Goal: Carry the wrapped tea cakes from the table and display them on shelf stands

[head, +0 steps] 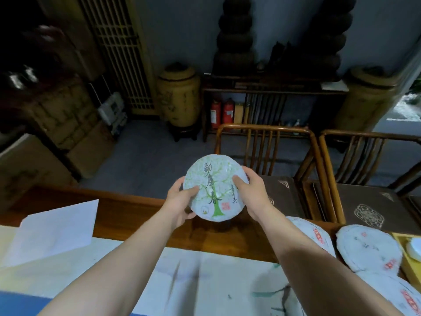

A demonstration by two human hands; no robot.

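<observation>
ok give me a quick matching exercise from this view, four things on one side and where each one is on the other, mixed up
Things:
1. green-tree tea cake
2. red fire extinguishers
3. white paper sheet
4. red-stamped tea cakes

Places:
A. on the table, far left
B. on the table, right side
C. held up between both hands
D. on the floor under the dark console

Pairs: 1-C, 2-D, 3-A, 4-B

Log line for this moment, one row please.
stage: carry | held: green-tree tea cake, above table | left hand: grips its edge | right hand: grips its edge | waiting: wrapped cakes at right
</observation>
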